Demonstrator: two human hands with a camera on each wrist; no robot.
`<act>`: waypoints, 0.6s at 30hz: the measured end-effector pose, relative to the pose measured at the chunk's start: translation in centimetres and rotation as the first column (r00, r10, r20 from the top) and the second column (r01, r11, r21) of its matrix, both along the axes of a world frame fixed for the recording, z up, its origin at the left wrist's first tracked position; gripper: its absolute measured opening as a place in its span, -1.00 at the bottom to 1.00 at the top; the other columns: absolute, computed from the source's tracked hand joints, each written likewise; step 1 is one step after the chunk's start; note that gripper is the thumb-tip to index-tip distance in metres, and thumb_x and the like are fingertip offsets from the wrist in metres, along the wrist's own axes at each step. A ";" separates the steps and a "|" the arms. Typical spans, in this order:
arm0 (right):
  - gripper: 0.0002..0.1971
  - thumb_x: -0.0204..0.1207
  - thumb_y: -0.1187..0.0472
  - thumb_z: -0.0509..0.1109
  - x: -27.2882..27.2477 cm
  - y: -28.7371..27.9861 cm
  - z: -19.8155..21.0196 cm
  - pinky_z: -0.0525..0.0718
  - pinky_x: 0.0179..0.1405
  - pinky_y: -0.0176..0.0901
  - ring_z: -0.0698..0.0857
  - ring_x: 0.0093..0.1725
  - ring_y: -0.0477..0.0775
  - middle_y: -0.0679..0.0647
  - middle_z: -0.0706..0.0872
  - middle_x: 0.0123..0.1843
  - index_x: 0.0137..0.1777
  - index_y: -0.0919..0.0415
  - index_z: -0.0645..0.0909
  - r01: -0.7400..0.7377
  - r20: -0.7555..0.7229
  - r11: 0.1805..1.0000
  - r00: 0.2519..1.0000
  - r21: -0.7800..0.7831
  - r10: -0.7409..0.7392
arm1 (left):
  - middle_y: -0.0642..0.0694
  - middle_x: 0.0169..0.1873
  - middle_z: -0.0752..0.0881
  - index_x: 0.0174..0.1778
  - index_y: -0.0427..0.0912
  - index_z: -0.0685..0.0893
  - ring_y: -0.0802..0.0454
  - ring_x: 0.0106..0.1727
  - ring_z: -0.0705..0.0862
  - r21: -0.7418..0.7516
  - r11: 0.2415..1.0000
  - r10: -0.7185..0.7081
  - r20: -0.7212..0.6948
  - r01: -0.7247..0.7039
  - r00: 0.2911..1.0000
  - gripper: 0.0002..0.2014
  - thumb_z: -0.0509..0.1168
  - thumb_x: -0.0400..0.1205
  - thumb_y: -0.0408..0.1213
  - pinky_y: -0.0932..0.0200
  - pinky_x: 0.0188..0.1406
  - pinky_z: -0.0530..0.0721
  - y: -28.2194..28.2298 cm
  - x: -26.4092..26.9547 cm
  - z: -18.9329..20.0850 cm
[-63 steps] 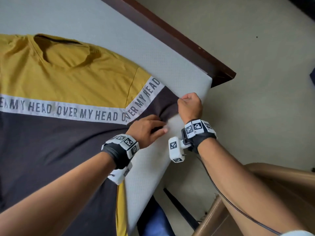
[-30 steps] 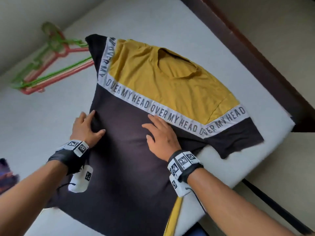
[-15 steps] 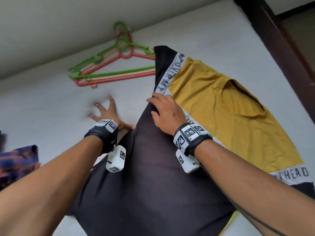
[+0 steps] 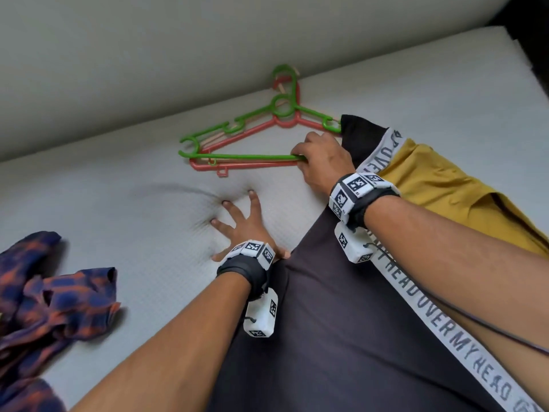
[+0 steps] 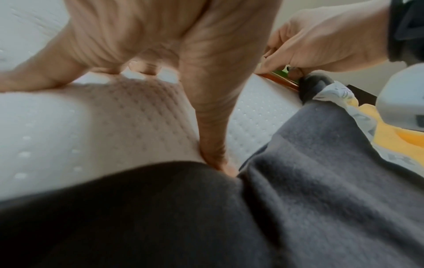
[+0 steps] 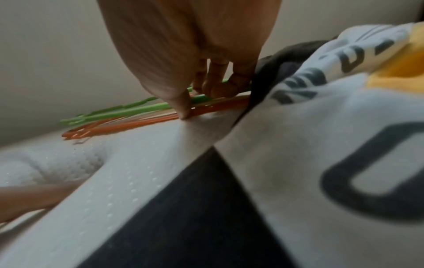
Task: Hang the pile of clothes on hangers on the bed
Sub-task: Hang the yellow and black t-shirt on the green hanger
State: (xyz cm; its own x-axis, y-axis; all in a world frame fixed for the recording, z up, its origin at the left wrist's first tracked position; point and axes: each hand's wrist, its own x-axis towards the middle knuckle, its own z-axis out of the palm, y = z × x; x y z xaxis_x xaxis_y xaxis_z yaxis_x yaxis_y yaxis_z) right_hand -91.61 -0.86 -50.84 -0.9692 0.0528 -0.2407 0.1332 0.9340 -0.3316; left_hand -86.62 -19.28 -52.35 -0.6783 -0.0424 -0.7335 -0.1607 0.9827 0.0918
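A T-shirt (image 4: 341, 322), dark grey with a mustard top and a white lettered band, lies flat on the white mattress (image 4: 118, 188). Beyond its sleeve, a green hanger (image 4: 237, 157) is stacked on a red hanger (image 4: 252, 165) by the wall. My right hand (image 4: 319, 162) curls its fingers round the right end of the green hanger's bottom bar (image 6: 146, 108). My left hand (image 4: 240, 224) presses into the mattress with fingers spread, thumb (image 5: 213, 145) at the shirt's edge. The shirt's dark cloth (image 5: 321, 181) fills the wrist views' lower part.
A crumpled blue and orange patterned garment (image 4: 50, 286) lies on the mattress at the left. A pale wall (image 4: 148, 69) runs along the bed's far side just behind the hangers. A dark bed frame corner (image 4: 528, 31) shows at the top right.
My right hand left the shirt's sleeve, reached forward and took hold of the green hanger's bar. My left hand stays planted on the mattress, pressing deeper. My view has moved closer to the wall.
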 end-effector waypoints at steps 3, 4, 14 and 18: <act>-0.73 0.69 0.07 0.36 -0.4 0.1 0.4 0.61 0.09 0.09 0.53 0.30 0.20 0.02 0.65 0.21 0.34 -0.04 0.72 -0.001 -0.009 0.999 1.000 -0.044 0.001 | -0.24 0.62 -0.49 0.56 0.34 -0.53 -0.61 0.58 -0.40 -0.011 1.000 -0.006 0.007 0.006 1.000 0.54 0.71 0.11 0.14 -0.71 0.42 0.17 0.2 0.0 0.2; -0.75 0.67 0.03 0.37 -0.5 0.1 0.8 0.64 0.11 0.10 0.54 0.30 0.19 0.00 0.67 0.19 0.30 -0.05 0.74 -0.004 -0.022 0.999 1.000 -0.050 0.003 | -0.24 0.62 -0.49 0.56 0.33 -0.53 -0.61 0.58 -0.40 -0.021 1.000 -0.007 0.013 0.007 1.000 0.54 0.71 0.11 0.15 -0.72 0.41 0.17 0.1 0.0 0.1; -0.82 0.64 0.11 0.38 -1.1 -7.7 6.3 0.65 -0.19 0.09 0.69 -0.01 0.22 0.08 0.71 0.00 0.08 0.13 0.78 -0.314 -0.375 0.937 0.896 -0.154 0.238 | -0.27 0.68 -0.31 0.64 0.23 -0.38 -0.51 0.64 -0.34 -0.134 0.987 -0.098 -0.038 0.092 0.994 0.57 0.69 -0.03 0.25 -0.74 0.43 0.01 0.3 0.1 -0.9; -0.85 0.61 0.14 0.42 -0.3 -11.3 6.7 0.64 -0.37 0.12 0.70 -0.15 0.24 0.11 0.70 -0.02 0.01 0.19 0.77 -0.386 -0.511 0.888 0.831 -0.250 0.218 | -0.36 0.69 -0.20 0.70 -0.21 -0.24 -0.46 0.68 -0.10 -0.106 0.994 -0.005 -0.050 -0.001 0.999 -0.03 0.39 0.65 -0.16 -0.47 0.60 0.10 0.4 0.9 -0.3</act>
